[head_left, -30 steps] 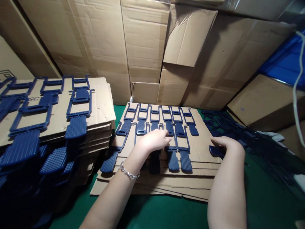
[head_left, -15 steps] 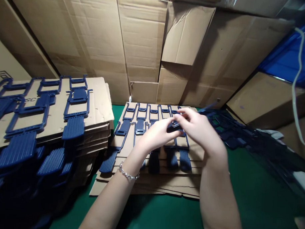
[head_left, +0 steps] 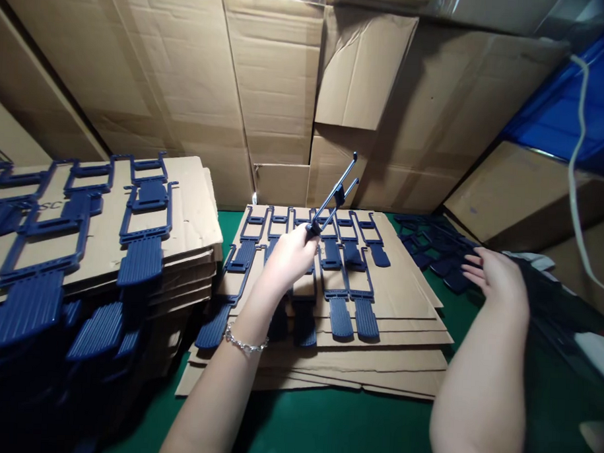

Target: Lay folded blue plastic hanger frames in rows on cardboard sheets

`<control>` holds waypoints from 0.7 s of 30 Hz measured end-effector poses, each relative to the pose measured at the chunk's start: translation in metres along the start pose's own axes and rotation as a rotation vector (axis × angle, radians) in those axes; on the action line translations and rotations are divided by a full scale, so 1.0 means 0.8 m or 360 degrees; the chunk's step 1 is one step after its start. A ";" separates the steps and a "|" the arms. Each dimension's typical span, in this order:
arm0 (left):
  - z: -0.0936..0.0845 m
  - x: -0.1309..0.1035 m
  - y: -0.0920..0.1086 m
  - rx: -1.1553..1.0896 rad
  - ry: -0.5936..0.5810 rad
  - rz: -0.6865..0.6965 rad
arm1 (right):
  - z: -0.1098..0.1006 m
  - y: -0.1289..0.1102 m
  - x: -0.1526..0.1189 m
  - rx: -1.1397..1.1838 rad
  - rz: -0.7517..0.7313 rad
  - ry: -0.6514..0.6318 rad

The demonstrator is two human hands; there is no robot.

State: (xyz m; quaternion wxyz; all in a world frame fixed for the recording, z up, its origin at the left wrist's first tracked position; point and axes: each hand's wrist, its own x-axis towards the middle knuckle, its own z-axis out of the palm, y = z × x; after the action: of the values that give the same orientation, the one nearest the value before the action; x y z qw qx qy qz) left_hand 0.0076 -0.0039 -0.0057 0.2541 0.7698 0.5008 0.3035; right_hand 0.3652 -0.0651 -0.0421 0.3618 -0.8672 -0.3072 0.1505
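My left hand [head_left: 291, 258] is closed around the lower end of a blue plastic frame part [head_left: 339, 196]. Its two slim arms, with a small crosspiece between them, point up and to the right above the cardboard. Off to the right, my right hand [head_left: 496, 276] has its fingers apart beside a loose pile of dark blue parts [head_left: 425, 247]; nothing shows in it. Similar blue frames with ribbed paddles [head_left: 365, 318] lie in two rows on stacked cardboard sheets [head_left: 404, 283]. My left hand and forearm hide some of them.
A taller cardboard stack [head_left: 193, 216] on the left bears more blue frames, some overhanging its front edge. Large cardboard boxes [head_left: 277, 80] form a wall behind. A green surface [head_left: 325, 425] lies underneath. At right are a white cable [head_left: 576, 163] and a blue bin [head_left: 583, 111].
My hands, together over the sheets before, have separated. The right hand has moved right to the loose pile, while the left keeps the frame part, now tilted upward.
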 end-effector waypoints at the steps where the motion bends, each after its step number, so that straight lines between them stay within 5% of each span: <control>1: 0.001 0.000 -0.001 -0.0007 -0.0001 -0.0004 | 0.007 0.008 0.007 0.0086 0.0051 -0.0131; 6: 0.009 0.000 -0.002 0.0072 -0.0025 0.0017 | 0.057 0.016 0.019 0.0392 0.0499 -0.0517; 13: 0.016 -0.001 -0.002 0.0152 -0.0085 0.0038 | 0.083 0.031 0.029 0.0488 0.0328 -0.0715; 21: 0.018 -0.001 -0.003 0.0181 -0.0075 0.0039 | 0.066 0.023 0.034 0.0255 0.0352 0.0004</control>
State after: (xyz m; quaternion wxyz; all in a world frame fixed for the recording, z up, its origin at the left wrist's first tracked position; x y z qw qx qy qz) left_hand 0.0165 -0.0054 -0.0174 0.2178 0.7961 0.5016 0.2593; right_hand 0.3686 -0.0296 -0.0930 0.4116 -0.8642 -0.1963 0.2125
